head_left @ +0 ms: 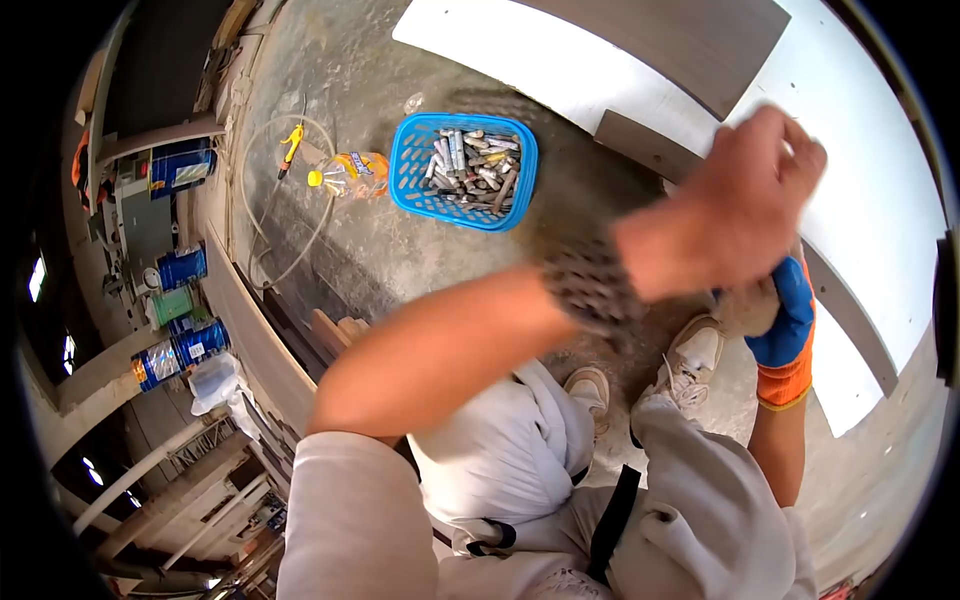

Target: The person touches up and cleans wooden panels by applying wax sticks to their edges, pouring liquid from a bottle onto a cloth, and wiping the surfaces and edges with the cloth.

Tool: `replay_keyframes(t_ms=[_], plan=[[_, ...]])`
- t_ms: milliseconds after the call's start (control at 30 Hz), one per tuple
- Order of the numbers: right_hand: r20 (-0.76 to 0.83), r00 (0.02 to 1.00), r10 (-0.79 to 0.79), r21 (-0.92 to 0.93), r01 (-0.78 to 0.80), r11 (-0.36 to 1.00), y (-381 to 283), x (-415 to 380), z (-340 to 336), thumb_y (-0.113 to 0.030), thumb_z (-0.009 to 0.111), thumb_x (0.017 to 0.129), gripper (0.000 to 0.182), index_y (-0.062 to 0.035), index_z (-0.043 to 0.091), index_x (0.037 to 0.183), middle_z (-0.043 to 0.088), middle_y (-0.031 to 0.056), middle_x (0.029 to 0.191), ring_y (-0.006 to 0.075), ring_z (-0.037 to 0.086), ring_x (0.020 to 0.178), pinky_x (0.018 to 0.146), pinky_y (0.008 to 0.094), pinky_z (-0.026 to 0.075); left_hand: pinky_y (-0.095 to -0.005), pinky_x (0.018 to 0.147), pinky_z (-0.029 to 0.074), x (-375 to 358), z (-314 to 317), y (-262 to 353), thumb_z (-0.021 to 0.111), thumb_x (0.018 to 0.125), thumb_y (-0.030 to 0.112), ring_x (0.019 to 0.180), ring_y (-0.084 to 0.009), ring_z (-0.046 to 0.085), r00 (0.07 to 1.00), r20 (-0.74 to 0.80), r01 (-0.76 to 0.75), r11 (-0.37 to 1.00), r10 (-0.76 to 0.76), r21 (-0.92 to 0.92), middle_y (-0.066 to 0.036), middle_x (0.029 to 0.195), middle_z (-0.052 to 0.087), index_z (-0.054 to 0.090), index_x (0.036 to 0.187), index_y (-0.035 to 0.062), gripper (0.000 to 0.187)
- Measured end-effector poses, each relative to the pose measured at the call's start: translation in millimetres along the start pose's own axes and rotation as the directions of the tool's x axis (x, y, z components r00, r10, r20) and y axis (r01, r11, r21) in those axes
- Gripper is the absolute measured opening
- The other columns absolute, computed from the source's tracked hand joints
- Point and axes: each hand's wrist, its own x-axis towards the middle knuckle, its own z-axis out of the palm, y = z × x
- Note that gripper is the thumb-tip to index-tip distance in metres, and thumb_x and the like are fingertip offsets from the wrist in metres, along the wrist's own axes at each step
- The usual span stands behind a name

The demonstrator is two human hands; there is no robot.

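Note:
My left hand point(745, 205), bare and smeared by motion, is raised over the white board with its fingers curled; what they hold, if anything, is hidden. A dark woven band point(590, 285) circles that wrist. Just below is my right hand point(785, 325), in an orange and blue glove. Its fingers are bent around a beige, blurred thing point(750, 308) that I cannot make out. The white board point(870, 190) lies in front of me, with grey-brown panels point(680, 45) on it. A curved grey strip point(850, 320) runs beside the gloved hand.
A blue plastic basket point(412, 165) full of used tubes or sticks stands on the concrete floor. Beside it lie an orange-labelled bottle point(360, 172) and a yellow air gun point(291, 150) with a looped hose point(246, 180). Blue cans point(180, 355) line the left side.

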Motion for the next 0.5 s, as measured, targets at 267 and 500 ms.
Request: replay_keyframes(t_ms=[267, 500], plan=[[-0.271, 0.938, -0.215, -0.198, 0.164, 0.966, -29.0, 49.5, -100.8, -0.033, 0.061, 0.111, 0.056, -0.003, 0.053, 0.158, 0.069, 0.0132, 0.138, 0.0214, 0.07, 0.115, 0.094, 0.0338, 0.061, -0.0497, 0.092, 0.057, -165.6, -235.7, -183.9, 0.081, 0.093, 0.016, 0.105, -0.0415, 0.072, 0.834, -0.144, 0.428, 0.46, -0.533, 0.778, -0.02, 0.108, 0.077, 0.072, 0.111, 0.0024, 0.025], [-0.232, 0.86, -0.455, -0.57, 0.259, 0.78, 4.6, 109.0, -71.3, -0.025, 0.076, 0.103, 0.052, -0.0036, 0.063, 0.149, 0.071, 0.0104, 0.133, 0.0206, 0.068, 0.121, 0.109, 0.0334, 0.053, -0.0478, 0.09, 0.057, -168.8, -214.6, -218.2, 0.089, 0.077, 0.004, 0.105, -0.0402, 0.071, 0.856, -0.253, 0.462, 0.448, -0.452, 0.765, -0.019, 0.109, 0.075, 0.072, 0.106, 0.0024, 0.034]])
